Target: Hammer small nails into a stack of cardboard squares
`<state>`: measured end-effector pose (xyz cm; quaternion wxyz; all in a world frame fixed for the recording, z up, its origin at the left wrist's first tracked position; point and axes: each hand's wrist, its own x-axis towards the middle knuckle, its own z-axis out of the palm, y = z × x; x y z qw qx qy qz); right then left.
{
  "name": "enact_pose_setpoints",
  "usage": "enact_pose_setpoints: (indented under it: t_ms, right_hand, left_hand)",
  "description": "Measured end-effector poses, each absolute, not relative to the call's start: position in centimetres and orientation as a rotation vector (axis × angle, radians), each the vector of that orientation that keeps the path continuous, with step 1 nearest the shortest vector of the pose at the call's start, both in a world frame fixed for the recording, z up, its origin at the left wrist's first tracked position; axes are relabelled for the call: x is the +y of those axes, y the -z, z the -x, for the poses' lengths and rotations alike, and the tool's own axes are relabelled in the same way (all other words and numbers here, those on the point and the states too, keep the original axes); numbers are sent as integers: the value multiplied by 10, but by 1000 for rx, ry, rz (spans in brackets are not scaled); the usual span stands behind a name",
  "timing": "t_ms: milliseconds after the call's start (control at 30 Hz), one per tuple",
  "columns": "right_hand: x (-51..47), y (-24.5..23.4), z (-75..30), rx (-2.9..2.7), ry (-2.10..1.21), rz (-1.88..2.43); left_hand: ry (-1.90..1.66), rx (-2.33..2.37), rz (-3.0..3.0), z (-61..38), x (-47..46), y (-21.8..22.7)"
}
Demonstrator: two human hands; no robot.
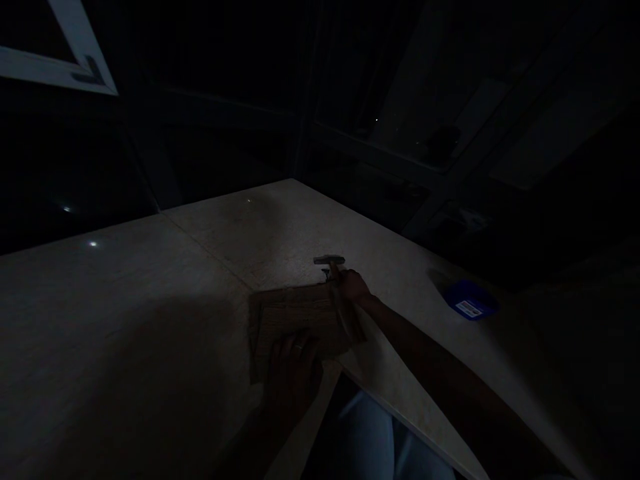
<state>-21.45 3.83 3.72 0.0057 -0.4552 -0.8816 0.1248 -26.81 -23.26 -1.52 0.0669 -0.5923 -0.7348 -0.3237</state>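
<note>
The view is very dark. My right hand (354, 287) is closed around the handle of a hammer (329, 260), whose metal head points away from me above the far right edge of a brown board (295, 307). Below the hand, the wooden handle runs back over the board's right side. A small dark piece (326, 273) shows just under the hammer head; its kind I cannot make out. On the board's near part lies my left hand (295, 367), fingers resting on the surface and a ring on one finger. The board seems to be stacked or layered.
The pale stone-like counter (165, 267) has a seam and a far corner against dark window frames (370, 157). A blue plastic container (470, 300) with a white label stands at the right. The counter's near edge (400, 417) runs above my legs.
</note>
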Motion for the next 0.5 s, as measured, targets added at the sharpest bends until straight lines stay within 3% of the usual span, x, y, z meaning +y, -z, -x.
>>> enact_pose_setpoints:
  t_ms: [267, 500]
  right_hand:
    - [-8, -35, 158, -2169, -751, 1345]
    - [-170, 35, 12, -1471, -991, 1377]
  left_hand:
    - [933, -2206, 1766, 268, -232, 8]
    - [781, -2104, 1769, 267, -233, 5]
